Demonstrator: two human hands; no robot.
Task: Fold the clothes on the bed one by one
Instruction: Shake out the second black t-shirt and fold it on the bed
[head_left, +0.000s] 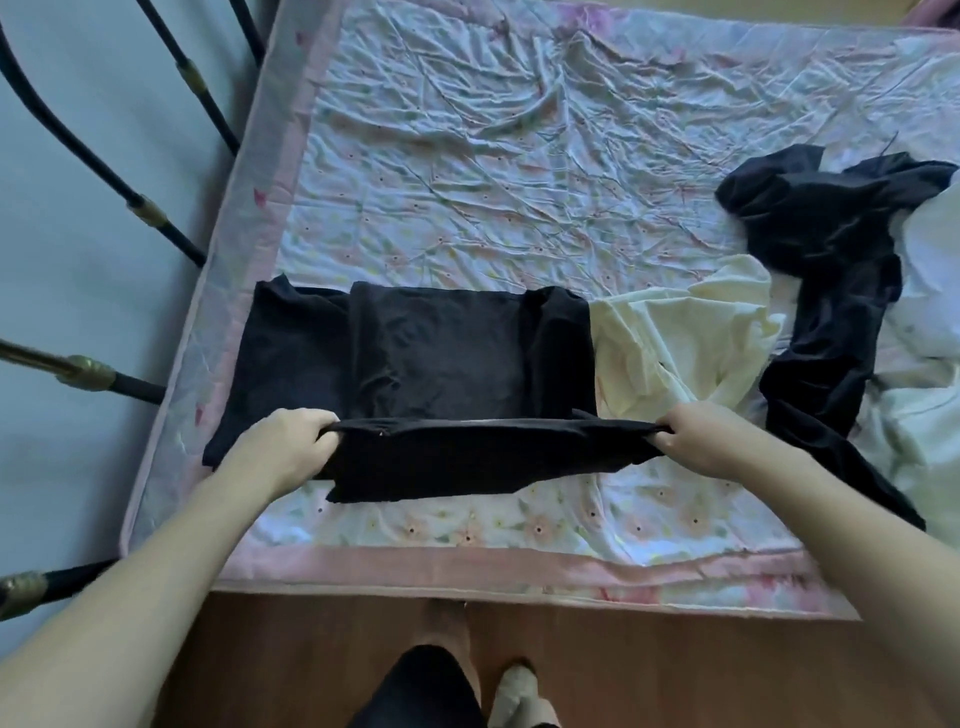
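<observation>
Clearly the folding is only partly through. One black garment lies flat near the foot of the bed, its sides already turned in, and its near edge is lifted in a taut line between both hands. The left hand has its fingers curled tight round the left corner of that edge; the right hand pinches the right corner the same way. By my reading this is the fold that brings the bottom edge up over the body of the garment.

No finished stack shows anywhere. Still waiting are a cream garment, crumpled and touching the black one's right side, and another dark garment sprawled further right over white cloth.

Beyond the black garment the sheet is bare, giving room to lay the fold forward. The mattress edge and the metal frame lie close on the left, so sideways room there is tight.
</observation>
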